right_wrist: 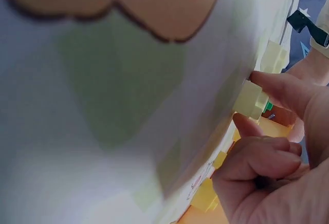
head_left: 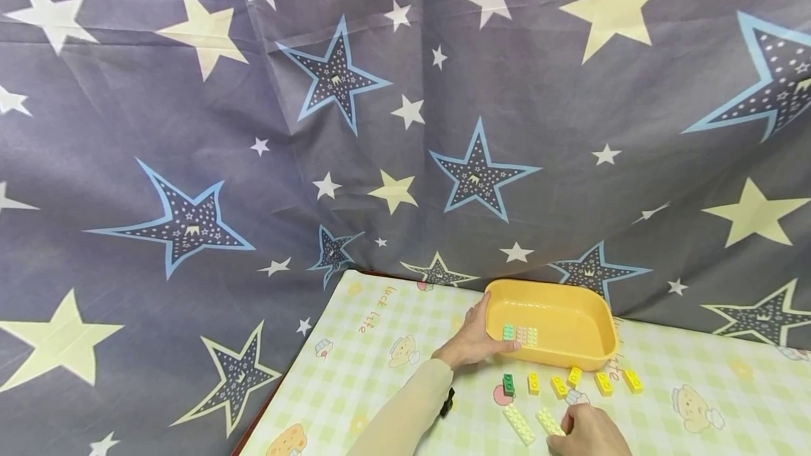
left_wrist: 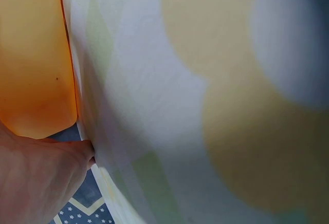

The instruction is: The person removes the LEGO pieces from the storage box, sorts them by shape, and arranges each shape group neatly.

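Note:
My left hand [head_left: 470, 338] holds the left end of a yellow plastic tray [head_left: 570, 359], its thumb along the near rim. Inside the tray's left part sit a green brick [head_left: 508, 331], a pink brick [head_left: 522, 336] and a pale green brick [head_left: 532, 336]. My right hand [head_left: 591, 431] pinches the near end of a long pale yellow toy brick [head_left: 548, 421] lying on the table; the right wrist view shows thumb and index finger on either side of this brick [right_wrist: 251, 99]. A second long pale yellow brick [head_left: 519, 425] lies to its left.
Between the tray and the right hand lie a dark green brick [head_left: 508, 384] and several small yellow bricks [head_left: 603, 383]. A checked cloth [head_left: 380, 343] covers the table. Behind the tray hangs a grey star-patterned curtain [head_left: 380, 146].

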`<state>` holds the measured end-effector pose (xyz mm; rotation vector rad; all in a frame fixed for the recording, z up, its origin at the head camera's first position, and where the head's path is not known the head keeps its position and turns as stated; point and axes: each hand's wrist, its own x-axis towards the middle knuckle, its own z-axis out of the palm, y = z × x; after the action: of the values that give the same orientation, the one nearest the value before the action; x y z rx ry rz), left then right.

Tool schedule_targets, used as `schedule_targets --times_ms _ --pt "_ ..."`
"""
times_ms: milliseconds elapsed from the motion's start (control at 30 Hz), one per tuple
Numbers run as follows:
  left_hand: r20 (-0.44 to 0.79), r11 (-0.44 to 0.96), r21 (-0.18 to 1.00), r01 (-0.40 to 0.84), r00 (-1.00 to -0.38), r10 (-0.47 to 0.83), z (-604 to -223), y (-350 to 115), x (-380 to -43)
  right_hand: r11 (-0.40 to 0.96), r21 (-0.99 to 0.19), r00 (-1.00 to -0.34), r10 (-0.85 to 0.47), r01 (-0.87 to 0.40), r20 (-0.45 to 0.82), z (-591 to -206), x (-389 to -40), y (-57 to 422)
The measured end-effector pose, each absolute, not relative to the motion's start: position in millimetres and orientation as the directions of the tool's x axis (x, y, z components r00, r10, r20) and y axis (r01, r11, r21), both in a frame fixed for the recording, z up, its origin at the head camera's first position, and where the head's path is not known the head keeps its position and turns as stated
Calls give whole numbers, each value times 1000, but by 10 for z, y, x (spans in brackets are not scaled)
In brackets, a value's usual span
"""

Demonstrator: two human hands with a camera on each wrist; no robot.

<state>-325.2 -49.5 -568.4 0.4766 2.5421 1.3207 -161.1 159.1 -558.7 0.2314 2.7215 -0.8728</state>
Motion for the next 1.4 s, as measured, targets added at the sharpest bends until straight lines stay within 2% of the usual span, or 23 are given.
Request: schedule_targets --times_ms 233,567,767,1167,1400 --pt "-62 535 826 176 -916 396 -5664 -489 -3270 822 -529 -962 78 211 -263 -5590 -1637 1560" --pt "-53 532 828 178 -919 390 -5627 -482 -3288 839 -490 -949 90 236 -302 -5530 -1672 1564" --pt "-58 540 824 174 -921 385 -5628 -484 -3275 796 -549 -949 97 255 -300 -5382 -1677 1666" --pt "-64 538 826 169 -919 388 -5657 -508 -3254 733 -678 -998 14 48 -56 -4989 -1974 2034" --pt "-73 546 822 165 -919 388 -5661 -496 -3247 736 -673 -997 -67 -66 25 -4915 -2195 2140"
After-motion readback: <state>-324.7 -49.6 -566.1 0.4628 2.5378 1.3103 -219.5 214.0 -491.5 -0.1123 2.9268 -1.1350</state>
